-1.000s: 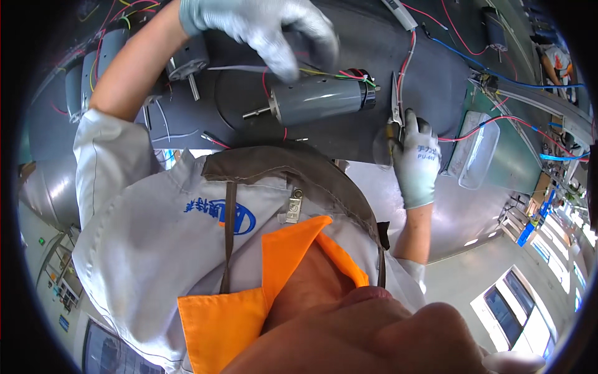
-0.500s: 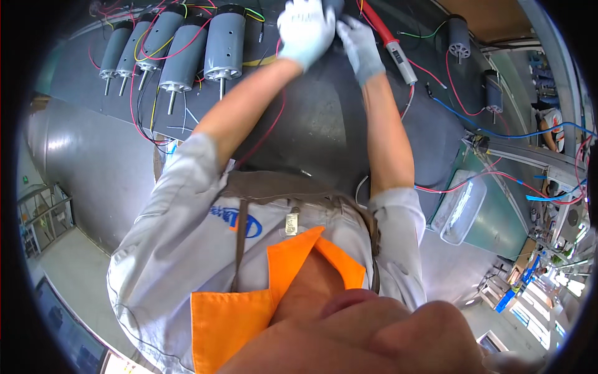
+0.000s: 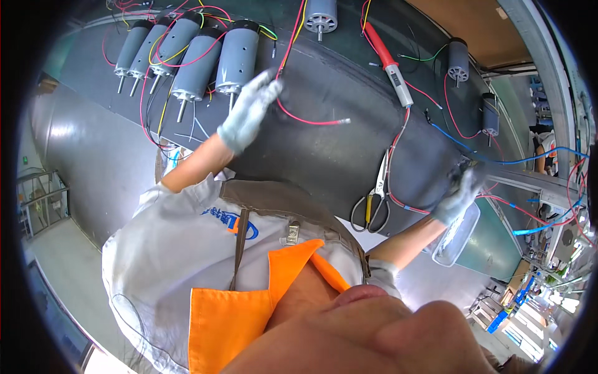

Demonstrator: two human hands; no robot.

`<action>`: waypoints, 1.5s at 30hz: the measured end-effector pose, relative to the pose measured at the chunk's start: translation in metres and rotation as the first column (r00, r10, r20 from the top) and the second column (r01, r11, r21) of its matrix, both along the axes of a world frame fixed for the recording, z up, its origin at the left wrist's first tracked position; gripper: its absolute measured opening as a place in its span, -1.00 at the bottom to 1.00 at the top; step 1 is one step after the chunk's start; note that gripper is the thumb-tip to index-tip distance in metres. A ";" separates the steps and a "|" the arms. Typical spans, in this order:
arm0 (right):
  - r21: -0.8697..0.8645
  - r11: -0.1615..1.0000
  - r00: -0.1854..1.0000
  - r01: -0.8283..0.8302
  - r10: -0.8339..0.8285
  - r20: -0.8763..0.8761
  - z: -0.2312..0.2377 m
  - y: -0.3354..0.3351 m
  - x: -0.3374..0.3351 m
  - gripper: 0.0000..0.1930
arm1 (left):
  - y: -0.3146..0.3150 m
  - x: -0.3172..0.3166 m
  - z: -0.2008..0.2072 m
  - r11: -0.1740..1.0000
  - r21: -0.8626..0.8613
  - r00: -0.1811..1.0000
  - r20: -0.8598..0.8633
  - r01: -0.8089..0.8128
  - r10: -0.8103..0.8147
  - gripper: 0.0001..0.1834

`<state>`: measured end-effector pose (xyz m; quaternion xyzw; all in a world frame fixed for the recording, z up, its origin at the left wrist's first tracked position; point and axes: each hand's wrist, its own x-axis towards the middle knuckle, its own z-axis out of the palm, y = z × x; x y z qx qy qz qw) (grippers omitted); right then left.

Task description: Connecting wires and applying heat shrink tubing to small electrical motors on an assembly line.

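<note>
My left hand (image 3: 249,115), in a white glove, is open above the table, fingers stretched toward red and yellow wires (image 3: 291,47). Its fingertips are beside the wires; whether they touch is unclear. Just left of it is a row of several grey cylindrical motors (image 3: 237,59), their shafts pointing toward me. A single motor (image 3: 321,15) sits at the top edge, partly cut off. My gloved right hand (image 3: 460,196) is at the table's right front edge, next to a dark object (image 3: 461,168) I cannot make out. Motion smears its fingers.
Scissors (image 3: 375,193) with black and yellow handles lie at the front edge. A red and white pen-shaped tool (image 3: 392,68) with a cable lies beyond them. Two motors (image 3: 458,61) stand at the right. A clear tray (image 3: 458,237) lies beyond the right forearm.
Both hands have come away from the grey thing at the top. The left moved toward the near left, the right to the right front edge. The scissors and single motor now show.
</note>
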<state>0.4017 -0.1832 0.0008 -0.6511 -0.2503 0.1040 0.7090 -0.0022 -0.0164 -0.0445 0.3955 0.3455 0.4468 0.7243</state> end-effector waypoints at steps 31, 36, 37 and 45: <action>0.346 0.525 0.411 -0.778 0.841 -0.352 0.002 0.008 -0.213 -0.26 | -0.056 0.025 0.051 0.906 -0.132 0.914 0.118 0.402 -0.388 -0.70; 0.362 0.505 0.405 -0.783 0.857 -0.319 0.002 0.011 -0.211 -0.23 | -0.056 0.028 0.050 0.906 -0.092 0.910 0.055 0.414 -0.410 -0.74; 0.356 0.531 0.406 -0.769 0.836 -0.370 0.002 0.012 -0.211 -0.22 | -0.056 0.028 0.051 0.909 -0.102 0.915 0.016 0.404 -0.404 -0.74; 0.321 0.567 0.393 -0.759 0.791 -0.468 0.000 0.009 -0.209 -0.22 | -0.057 0.028 0.053 0.903 -0.076 0.906 0.009 0.422 -0.423 -0.70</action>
